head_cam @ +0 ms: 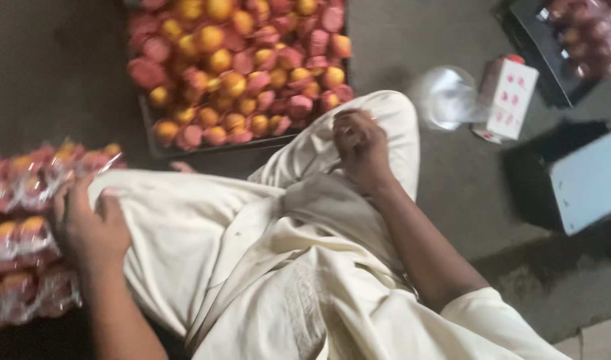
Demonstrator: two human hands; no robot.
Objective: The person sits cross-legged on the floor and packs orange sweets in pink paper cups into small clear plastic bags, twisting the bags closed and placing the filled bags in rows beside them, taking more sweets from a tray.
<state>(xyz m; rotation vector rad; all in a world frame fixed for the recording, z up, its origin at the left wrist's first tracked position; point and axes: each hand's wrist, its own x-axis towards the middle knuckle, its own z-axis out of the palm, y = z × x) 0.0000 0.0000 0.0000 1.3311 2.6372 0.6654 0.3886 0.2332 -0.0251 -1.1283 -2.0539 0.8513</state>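
Cream cloth on both knees, hands resting, nothing gripped.
Left hand (92,230) lies loosely open beside wrapped packs (22,233) at left; right hand (362,153), fingers curled, sits below the tray of orange cakes (242,67), upper centre.

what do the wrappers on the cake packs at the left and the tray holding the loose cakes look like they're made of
Wrappers on the packs: thin clear plastic film, probably; glossy highlights and crinkles show, with the cakes visible through it. The left hand rests beside them. Tray: dark, thin-rimmed, likely metal or hard plastic; blur leaves it open.
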